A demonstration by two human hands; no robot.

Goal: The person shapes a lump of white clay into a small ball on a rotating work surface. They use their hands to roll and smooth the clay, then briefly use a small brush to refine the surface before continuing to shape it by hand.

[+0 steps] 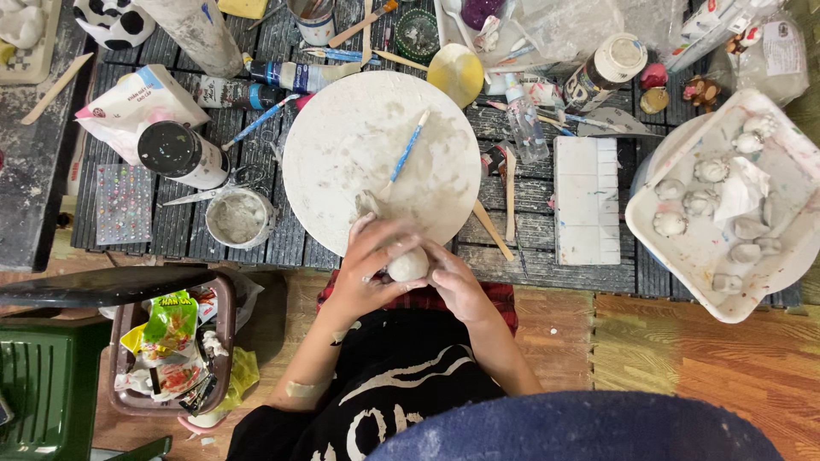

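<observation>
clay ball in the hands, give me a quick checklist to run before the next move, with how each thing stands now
1. Grip on the clay ball: ok, the left hand and right hand cup it from both sides.
2. Ball shape: cannot tell, the fingers hide most of it.
3. Round white board: ok, it lies flat just beyond the hands, smeared with clay.
4. Blue-handled tool: ok, it lies on the board, free of either hand.
5. Small cup of clay slurry: ok, upright to the left of the board.
6. White tray of finished pieces: ok, at the right, apart from the hands.
</observation>
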